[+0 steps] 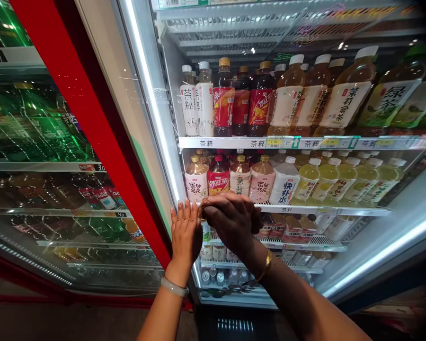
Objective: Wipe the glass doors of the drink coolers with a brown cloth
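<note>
My left hand (185,234) wears a pale bangle (173,286). Its fingers are stretched out and close together, lying against the left frame of a lit drinks cooler, beside the white light strip (151,94). Just to its right is my right hand (230,218), dark in shadow, with a gold bracelet (267,265) on the wrist. Its fingers are bent and pressed together, and whatever they hold, if anything, is hidden. Behind it stand a red-labelled tea bottle (218,176) and a pink-labelled bottle (261,179), partly covered by the hand.
Rows of bottles fill the cooler's shelves, with price tags along the upper shelf edge (234,143). A red upright frame (92,123) separates it from a second cooler holding green bottles (49,123). Reflections show across the glass. Dark floor (92,322) lies below.
</note>
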Demonstrator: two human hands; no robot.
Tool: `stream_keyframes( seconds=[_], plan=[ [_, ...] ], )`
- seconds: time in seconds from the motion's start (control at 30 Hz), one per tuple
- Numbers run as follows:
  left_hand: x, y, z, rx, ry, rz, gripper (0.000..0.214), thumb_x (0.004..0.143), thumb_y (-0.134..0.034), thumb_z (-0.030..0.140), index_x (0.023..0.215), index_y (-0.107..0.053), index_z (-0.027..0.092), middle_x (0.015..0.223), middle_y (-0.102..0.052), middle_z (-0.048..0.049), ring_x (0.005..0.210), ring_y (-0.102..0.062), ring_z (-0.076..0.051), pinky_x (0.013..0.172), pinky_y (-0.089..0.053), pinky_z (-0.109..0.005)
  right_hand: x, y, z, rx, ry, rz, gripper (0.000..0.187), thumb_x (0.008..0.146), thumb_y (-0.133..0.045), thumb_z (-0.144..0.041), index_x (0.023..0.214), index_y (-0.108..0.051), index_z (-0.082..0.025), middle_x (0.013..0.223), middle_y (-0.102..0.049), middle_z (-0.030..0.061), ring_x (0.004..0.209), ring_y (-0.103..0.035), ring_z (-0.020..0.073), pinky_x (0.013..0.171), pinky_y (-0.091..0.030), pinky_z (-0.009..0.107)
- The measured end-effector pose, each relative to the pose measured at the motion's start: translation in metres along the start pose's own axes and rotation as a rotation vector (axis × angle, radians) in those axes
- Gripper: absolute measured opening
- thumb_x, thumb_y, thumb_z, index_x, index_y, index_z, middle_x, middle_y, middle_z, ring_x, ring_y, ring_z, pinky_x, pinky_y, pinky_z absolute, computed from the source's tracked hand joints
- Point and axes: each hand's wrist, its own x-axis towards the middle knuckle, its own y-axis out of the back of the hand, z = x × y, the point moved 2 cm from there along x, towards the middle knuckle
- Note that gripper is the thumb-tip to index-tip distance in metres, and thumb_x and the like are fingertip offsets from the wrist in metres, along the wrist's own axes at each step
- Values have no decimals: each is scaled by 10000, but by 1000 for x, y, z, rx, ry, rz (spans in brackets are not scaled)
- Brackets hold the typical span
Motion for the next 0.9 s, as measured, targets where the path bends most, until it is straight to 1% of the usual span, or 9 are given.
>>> stream_keyframes(
  seconds=[0.07, 0.13, 0.27, 0.37, 0.5, 0.6, 0.73, 0.8, 0.9],
  plan=[
    [-3, 1, 0, 1, 17, -11, 769, 991, -525, 95, 1661, -169, 222, 1704, -240, -131, 1618, -133, -249, 1324, -155, -561, -8, 6, 7, -11, 7, 20, 167, 944, -714, -249, 1100, -710, -308, 1214, -765, -64, 1197, -599, 182, 1085, -359, 403],
    [-4, 3, 0, -10, 27, -21, 768, 991, -517, 91, 1661, -169, 228, 1694, -270, -133, 1616, -147, -248, 1318, -179, -569, -30, 2, 8, -33, 34, 9, 166, 946, -701, -222, 1097, -714, -289, 1217, -765, -45, 1217, -586, 189, 1120, -331, 423],
    [-9, 5, -2, -35, 17, -43, 749, 1007, -500, 116, 1663, -161, 239, 1695, -254, -136, 1614, -141, -264, 1313, -191, -584, -64, -24, -9, -20, 128, -62, 153, 964, -638, -164, 1027, -724, -273, 1194, -763, -46, 1218, -569, 173, 1135, -307, 428],
    [-12, 8, -8, -38, 32, -47, 725, 1023, -483, 141, 1664, -158, 239, 1702, -238, -143, 1611, -153, -276, 1315, -192, -581, -49, -36, -20, -15, 143, -83, 101, 970, -654, -218, 979, -722, -293, 1195, -756, -66, 1208, -570, 166, 1130, -308, 430],
    [-14, 10, -8, -17, 59, -58, 739, 1016, -503, 142, 1664, -164, 252, 1704, -241, -145, 1610, -162, -291, 1311, -191, -595, -24, -20, -9, -9, 105, -63, 79, 968, -680, -267, 1009, -723, -319, 1244, -743, -80, 1245, -559, 167, 1132, -309, 426],
    [-15, 5, 1, -33, 59, -59, 763, 997, -507, 106, 1663, -165, 253, 1706, -228, -153, 1610, -161, -297, 1298, -213, -614, -35, -8, 2, -30, 84, -53, 93, 950, -704, -249, 1015, -728, -310, 1235, -750, -64, 1246, -560, 168, 1139, -309, 415],
    [-16, -2, 15, -112, 4, -91, 764, 991, -520, 114, 1662, -174, 234, 1707, -203, -172, 1614, -110, -320, 1275, -214, -659, -49, -8, 0, -23, 138, -62, 127, 966, -655, -197, 952, -731, -299, 1198, -759, -64, 1209, -569, 159, 1136, -305, 416],
    [-11, -2, 20, -145, -11, -91, 768, 993, -513, 110, 1664, -160, 232, 1708, -193, -174, 1615, -97, -320, 1274, -202, -666, -35, -4, 2, -13, 117, -54, 116, 971, -658, -227, 945, -732, -312, 1197, -759, -69, 1209, -573, 161, 1108, -325, 406],
    [3, 3, 25, -173, 17, -56, 784, 982, -506, 82, 1664, -162, 257, 1719, -168, -147, 1617, -81, -316, 1283, -172, -662, -6, 16, 17, -37, 10, 19, 89, 950, -702, -253, 987, -731, -329, 1184, -765, -65, 1211, -592, 173, 1069, -363, 399]
  ],
)
